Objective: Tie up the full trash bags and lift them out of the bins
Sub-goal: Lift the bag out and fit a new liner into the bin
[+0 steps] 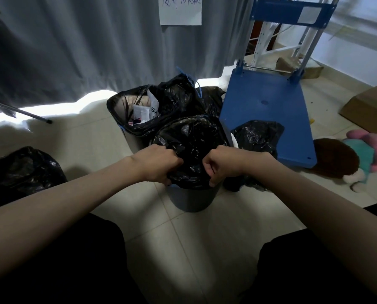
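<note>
Black plastic of the near trash bag (pixel 192 145) is being bunched in the fists of both hands, left hand (pixel 159 164) and right hand (pixel 221 163), over the grey bin (pixel 189 199), and is likely being strained toward tearing if yanked.

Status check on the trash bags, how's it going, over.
Left hand and right hand both gripping the near black bag, still in its grey bin. Not tied yet. Far bag open. Nothing blocking the lift.

left hand (pixel 159 163) | right hand (pixel 220 164) | both grip black bag (pixel 189 139) | in bin (pixel 192 199)
</note>
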Demonstrator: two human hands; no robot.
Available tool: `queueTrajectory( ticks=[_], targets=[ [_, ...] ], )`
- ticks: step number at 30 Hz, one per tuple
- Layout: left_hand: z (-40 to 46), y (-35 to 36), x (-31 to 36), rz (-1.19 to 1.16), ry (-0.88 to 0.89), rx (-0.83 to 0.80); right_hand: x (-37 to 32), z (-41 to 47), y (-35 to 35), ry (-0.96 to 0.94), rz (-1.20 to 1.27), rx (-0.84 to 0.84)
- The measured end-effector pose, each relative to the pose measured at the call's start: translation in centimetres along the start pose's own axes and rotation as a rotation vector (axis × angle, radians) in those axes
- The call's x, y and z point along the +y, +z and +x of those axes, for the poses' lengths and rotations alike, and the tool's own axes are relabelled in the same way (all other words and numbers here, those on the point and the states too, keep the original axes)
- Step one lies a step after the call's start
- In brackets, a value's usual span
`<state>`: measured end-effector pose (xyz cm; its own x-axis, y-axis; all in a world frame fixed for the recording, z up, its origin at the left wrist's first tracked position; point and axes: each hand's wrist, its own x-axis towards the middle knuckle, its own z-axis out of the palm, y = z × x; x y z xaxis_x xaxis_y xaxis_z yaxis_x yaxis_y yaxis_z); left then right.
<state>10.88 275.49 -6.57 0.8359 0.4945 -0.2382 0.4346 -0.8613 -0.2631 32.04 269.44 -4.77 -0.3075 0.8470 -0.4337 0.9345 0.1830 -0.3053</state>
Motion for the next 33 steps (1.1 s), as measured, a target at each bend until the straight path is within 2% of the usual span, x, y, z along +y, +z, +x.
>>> queueTrajectory(
  ticks=[4,7,12,14,23,29,33],
  targets=[
    [-0.1,0.3,-0.2,0.055,-0.124,0.032,0.5,0.1,0.3,0.03,-0.049,0.002],
    [0.1,0.1,0.3,0.029,-0.092,0.049,0.7,0.1,0.2,0.044,-0.054,0.003],
    [1.3,-1.3,2.1,-0.343,-0.047,0.011,0.9,0.1,-0.2,0.078,-0.066,0.004],
    [1.7,-1.5,2.8,-0.394,-0.041,0.004,1.3,0.1,-0.2,0.087,-0.069,0.026],
    [2.8,-2.3,4.9,-0.233,-0.074,0.016,2.9,-1.2,-0.2,0.167,-0.131,0.176],
    [3.2,-2.5,5.8,-0.123,-0.066,0.022,4.7,-1.0,0.6,0.324,0.029,0.275],
    [3.3,-2.3,5.6,-0.17,-0.067,0.034,5.8,-0.6,1.1,0.429,0.16,0.412]
  ],
)
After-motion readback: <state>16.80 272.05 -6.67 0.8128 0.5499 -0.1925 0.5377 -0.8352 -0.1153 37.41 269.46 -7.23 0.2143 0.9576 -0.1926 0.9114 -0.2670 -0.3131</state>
